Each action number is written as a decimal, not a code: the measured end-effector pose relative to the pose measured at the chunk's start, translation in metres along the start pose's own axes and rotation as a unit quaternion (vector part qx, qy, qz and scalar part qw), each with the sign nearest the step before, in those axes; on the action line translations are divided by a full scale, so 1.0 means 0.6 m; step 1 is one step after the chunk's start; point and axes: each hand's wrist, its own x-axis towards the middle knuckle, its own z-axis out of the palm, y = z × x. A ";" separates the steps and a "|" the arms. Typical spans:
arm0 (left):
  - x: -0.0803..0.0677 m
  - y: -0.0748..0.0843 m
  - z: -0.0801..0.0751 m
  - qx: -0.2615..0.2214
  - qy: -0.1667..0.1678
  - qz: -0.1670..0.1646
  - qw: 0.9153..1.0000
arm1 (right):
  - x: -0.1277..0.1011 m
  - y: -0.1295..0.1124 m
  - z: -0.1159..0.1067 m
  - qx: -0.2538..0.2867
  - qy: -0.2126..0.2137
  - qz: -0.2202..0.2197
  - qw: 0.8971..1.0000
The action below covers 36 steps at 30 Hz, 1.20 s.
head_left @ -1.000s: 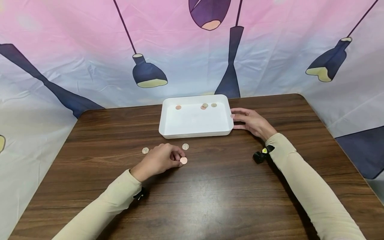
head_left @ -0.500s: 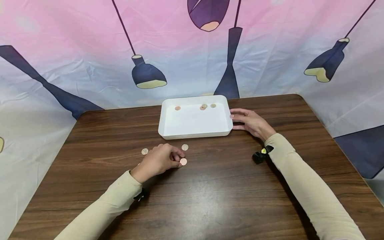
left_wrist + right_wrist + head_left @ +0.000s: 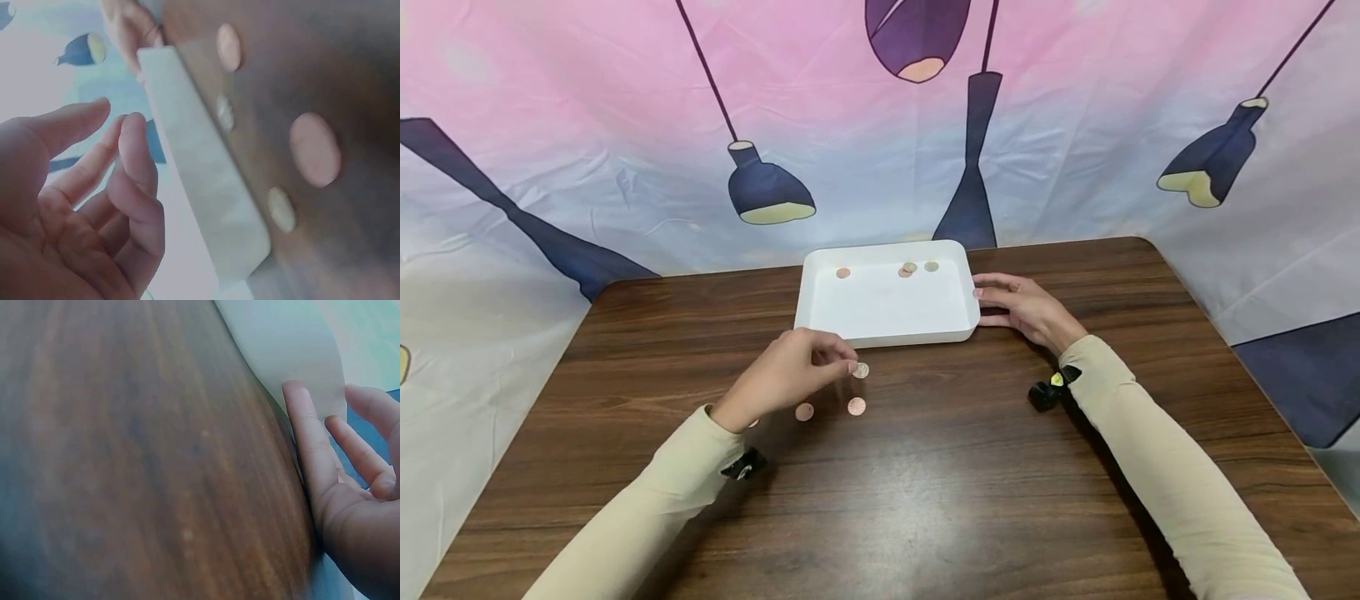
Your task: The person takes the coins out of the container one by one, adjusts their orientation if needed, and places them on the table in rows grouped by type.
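Observation:
A white tray (image 3: 887, 310) with several coins in it stands at the back of the table. My left hand (image 3: 790, 371) hovers in front of its near left edge, thumb and fingers bent; in the left wrist view no coin shows between the fingertips. On the table around that hand lie a silver coin (image 3: 861, 370) by the fingertips, a copper coin (image 3: 857, 407) and another copper coin (image 3: 804, 412). A further silver coin (image 3: 282, 209) shows in the left wrist view. My right hand (image 3: 1033, 310) rests its spread fingers against the tray's right side wall (image 3: 300, 356).
Inside the tray, a copper coin (image 3: 843, 272) lies at the back left and a pale coin (image 3: 932, 267) at the back right. Part of one more coin (image 3: 753, 423) peeks out by my left wrist. A printed cloth (image 3: 647, 150) hangs behind the brown wooden table (image 3: 962, 467).
My left hand has come off the copper coin by its fingertips and moved up toward the tray, uncovering a second copper coin. That first coin stays on the table. My right hand remains at the tray.

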 end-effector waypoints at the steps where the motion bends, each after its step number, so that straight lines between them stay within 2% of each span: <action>1: 0.004 0.001 -0.006 0.002 0.007 0.003 1.000 | 0.000 0.001 0.000 0.000 0.000 -0.001 1.000; 6: 0.034 0.002 -0.028 -0.001 0.045 -0.004 0.999 | 0.001 0.003 0.000 -0.003 0.002 0.000 1.000; 11: 0.080 -0.014 -0.038 -0.004 0.070 -0.028 0.997 | 0.001 0.003 -0.003 0.002 0.004 0.003 1.000; 17: 0.137 -0.039 -0.034 -0.017 0.060 -0.090 0.994 | 0.003 0.007 -0.002 0.013 0.005 0.007 1.000; 22: 0.171 -0.047 -0.023 -0.019 0.039 -0.133 0.990 | 0.004 0.009 -0.001 0.014 0.005 0.006 1.000; 28: 0.194 -0.055 -0.011 0.021 0.042 -0.139 0.989 | 0.001 0.008 0.000 0.015 0.004 0.004 1.000; 36: 0.207 -0.060 -0.006 0.062 0.049 -0.142 0.987 | 0.003 0.003 0.001 0.011 0.004 -0.004 1.000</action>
